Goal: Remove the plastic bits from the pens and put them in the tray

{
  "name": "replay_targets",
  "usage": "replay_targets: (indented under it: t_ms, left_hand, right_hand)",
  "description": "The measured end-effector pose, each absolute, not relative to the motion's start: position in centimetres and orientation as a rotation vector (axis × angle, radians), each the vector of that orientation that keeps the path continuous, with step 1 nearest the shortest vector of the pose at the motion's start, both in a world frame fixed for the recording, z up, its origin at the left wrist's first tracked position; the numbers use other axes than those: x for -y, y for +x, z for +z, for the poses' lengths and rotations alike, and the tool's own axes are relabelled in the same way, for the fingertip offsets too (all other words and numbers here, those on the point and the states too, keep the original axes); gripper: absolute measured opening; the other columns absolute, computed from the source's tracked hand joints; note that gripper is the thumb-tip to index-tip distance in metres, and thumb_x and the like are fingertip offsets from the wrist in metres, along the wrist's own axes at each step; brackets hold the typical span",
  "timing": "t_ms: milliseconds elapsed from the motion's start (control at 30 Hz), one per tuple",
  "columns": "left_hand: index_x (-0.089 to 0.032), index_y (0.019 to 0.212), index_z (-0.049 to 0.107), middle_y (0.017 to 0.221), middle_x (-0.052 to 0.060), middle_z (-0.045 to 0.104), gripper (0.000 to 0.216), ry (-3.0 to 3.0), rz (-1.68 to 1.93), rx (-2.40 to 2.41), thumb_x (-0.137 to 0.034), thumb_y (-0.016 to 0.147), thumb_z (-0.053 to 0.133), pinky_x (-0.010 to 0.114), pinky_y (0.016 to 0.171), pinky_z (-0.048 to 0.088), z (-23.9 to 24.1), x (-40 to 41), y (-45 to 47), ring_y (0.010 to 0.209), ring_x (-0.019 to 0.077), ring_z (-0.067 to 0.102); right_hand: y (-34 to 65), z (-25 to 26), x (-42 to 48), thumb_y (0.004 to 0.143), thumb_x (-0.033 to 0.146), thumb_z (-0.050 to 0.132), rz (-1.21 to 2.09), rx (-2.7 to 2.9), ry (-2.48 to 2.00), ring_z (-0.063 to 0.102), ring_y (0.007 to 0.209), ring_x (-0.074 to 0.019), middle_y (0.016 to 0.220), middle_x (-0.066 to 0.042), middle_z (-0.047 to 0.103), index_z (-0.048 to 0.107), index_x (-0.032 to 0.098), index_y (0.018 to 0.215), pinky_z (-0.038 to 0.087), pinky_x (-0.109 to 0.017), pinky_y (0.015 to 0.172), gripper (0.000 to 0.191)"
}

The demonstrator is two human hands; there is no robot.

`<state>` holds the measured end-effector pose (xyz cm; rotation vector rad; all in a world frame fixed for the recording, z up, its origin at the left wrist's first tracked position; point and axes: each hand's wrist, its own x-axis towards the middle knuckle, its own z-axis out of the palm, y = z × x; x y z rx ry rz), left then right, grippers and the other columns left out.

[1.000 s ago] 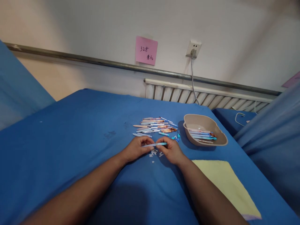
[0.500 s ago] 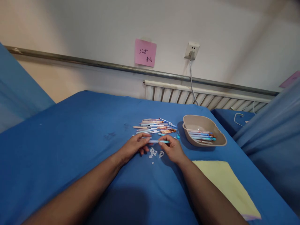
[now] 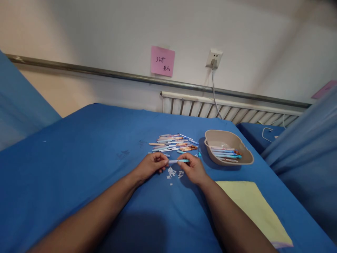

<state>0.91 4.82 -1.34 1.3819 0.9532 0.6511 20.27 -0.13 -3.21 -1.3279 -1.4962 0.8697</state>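
Between my hands a light blue and turquoise pen (image 3: 173, 162) is held level above the blue cloth. My left hand (image 3: 154, 163) pinches its pale end, and my right hand (image 3: 191, 166) grips the turquoise part between thumb and fingers. Just beyond my hands lies a loose pile of pens and pen parts (image 3: 171, 140), some white, some orange or blue. Small white pieces (image 3: 171, 172) are scattered on the cloth just below the pen. The tips of the pen are partly covered by my fingers.
A beige bin (image 3: 247, 155) holding several pens stands to the right of the pile. In front of it lies a yellow cloth (image 3: 252, 207). A wall with a radiator (image 3: 189, 105) and metal rail borders the far side; blue curtains (image 3: 313, 154) hang at both sides.
My left fingers have closed in around the pen's pale end. My right hand keeps its grip almost unmoved, and the view has shifted slightly.
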Motion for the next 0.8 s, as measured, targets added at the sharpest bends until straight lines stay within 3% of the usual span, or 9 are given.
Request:
replay_targets:
  t_ms: [133,300,367,533,633,800]
  left_hand:
    - [-0.014,0.077,0.061,0.063,-0.003,0.057,0.028,1.455,0.701,-0.955,-0.035,0.065,0.075,0.020,0.055,0.039,-1.0,-4.7,0.8,0.056,0.0090,0.050]
    - [-0.016,0.090,0.066,0.070,-0.002,0.059,0.029,1.623,0.526,-0.861,-0.039,0.074,0.067,0.021,0.059,0.038,-0.8,-4.5,0.4,0.064,0.0117,0.050]
    - [-0.015,0.087,0.067,0.067,-0.002,0.057,0.028,1.708,0.414,-0.823,-0.041,0.077,0.064,0.021,0.057,0.035,-0.8,-4.5,0.2,0.062,0.0112,0.048]
    - [-0.015,0.083,0.065,0.065,-0.003,0.056,0.027,1.725,0.368,-0.793,-0.041,0.079,0.062,0.021,0.056,0.036,-0.9,-4.8,-0.1,0.060,0.0107,0.047]
    - [-0.015,0.083,0.062,0.073,0.000,0.061,0.027,1.583,0.451,-0.820,-0.041,0.077,0.064,0.023,0.062,0.041,-0.9,-5.1,-0.1,0.064,0.0120,0.053]
    - [-0.014,0.084,0.062,0.078,0.003,0.064,0.030,1.402,0.554,-0.865,-0.042,0.075,0.067,0.023,0.062,0.044,-1.1,-5.5,0.0,0.063,0.0106,0.055]
  right_hand:
    - [20.3,-3.3,0.1,0.078,0.031,0.058,0.829,1.524,-1.339,0.050,0.055,-0.0114,0.062,0.003,0.058,0.063,0.019,0.084,0.039,-0.021,0.051,0.015]
    - [19.6,-3.2,0.4,0.080,0.029,0.058,0.780,1.683,-1.320,0.055,0.062,-0.0124,0.071,0.002,0.063,0.064,0.019,0.086,0.041,-0.022,0.057,0.013]
    - [19.2,-2.9,0.7,0.081,0.028,0.057,0.799,1.753,-1.287,0.059,0.069,-0.0132,0.079,0.000,0.066,0.064,0.020,0.090,0.044,-0.023,0.063,0.013]
    - [19.2,-2.4,0.8,0.083,0.035,0.058,0.841,1.745,-1.284,0.061,0.071,-0.0135,0.089,-0.001,0.067,0.058,0.020,0.107,0.045,-0.023,0.063,0.029]
    - [20.3,-2.2,0.1,0.088,0.037,0.050,0.682,1.636,-1.427,0.061,0.070,-0.0145,0.082,-0.002,0.067,0.060,0.019,0.100,0.044,-0.024,0.063,0.023]
    - [22.6,-2.0,-0.6,0.088,0.024,0.046,0.312,1.643,-1.804,0.060,0.079,-0.0181,0.084,-0.005,0.066,0.061,0.019,0.085,0.040,-0.026,0.071,0.016]
